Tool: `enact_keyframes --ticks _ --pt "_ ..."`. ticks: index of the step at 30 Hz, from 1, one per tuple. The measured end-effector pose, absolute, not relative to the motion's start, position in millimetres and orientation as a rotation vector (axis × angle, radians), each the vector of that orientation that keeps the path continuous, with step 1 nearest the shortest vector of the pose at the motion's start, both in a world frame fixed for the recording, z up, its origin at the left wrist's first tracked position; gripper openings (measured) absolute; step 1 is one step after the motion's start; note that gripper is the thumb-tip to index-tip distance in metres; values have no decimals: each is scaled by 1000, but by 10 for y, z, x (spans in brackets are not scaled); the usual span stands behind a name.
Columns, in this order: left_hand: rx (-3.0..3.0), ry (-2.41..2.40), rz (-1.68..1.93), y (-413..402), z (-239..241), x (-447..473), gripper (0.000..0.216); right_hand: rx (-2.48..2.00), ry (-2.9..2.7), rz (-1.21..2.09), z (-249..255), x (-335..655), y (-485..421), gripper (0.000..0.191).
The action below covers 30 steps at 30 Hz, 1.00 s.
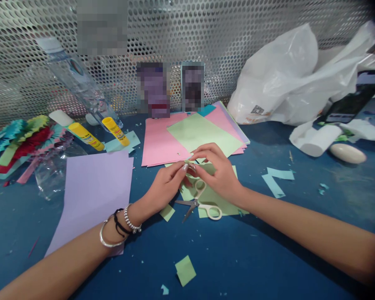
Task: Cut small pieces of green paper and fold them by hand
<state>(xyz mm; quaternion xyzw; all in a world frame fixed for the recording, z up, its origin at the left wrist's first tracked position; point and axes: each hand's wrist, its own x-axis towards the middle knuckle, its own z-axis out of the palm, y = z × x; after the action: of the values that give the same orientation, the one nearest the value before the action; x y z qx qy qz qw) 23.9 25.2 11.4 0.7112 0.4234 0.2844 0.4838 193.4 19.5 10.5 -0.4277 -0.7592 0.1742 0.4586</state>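
Note:
My left hand point(166, 183) and my right hand point(217, 168) meet at the middle of the blue table point(268, 258), fingertips pinched together on a small piece of light green paper point(191, 162). Both hands hover over a light green sheet point(215, 200). White-handled scissors point(200, 204) lie open on that sheet, just below my hands. A stack of pink sheets point(159, 141) with another green sheet point(203, 133) on top lies just beyond my fingers.
A lilac sheet point(90, 191) lies at left, near two yellow glue sticks point(100, 132), a plastic bottle point(81, 87) and folded paper fans point(21, 141). White plastic bags point(287, 79) sit back right. Paper scraps point(185, 270) dot the table. A perforated metal wall point(206, 33) stands behind.

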Motion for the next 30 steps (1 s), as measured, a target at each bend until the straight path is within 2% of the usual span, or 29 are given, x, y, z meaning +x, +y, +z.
enact_keyframes --ticks 30 --pt "1576 935 790 263 117 209 33 -1001 -1909 382 84 1948 193 22"
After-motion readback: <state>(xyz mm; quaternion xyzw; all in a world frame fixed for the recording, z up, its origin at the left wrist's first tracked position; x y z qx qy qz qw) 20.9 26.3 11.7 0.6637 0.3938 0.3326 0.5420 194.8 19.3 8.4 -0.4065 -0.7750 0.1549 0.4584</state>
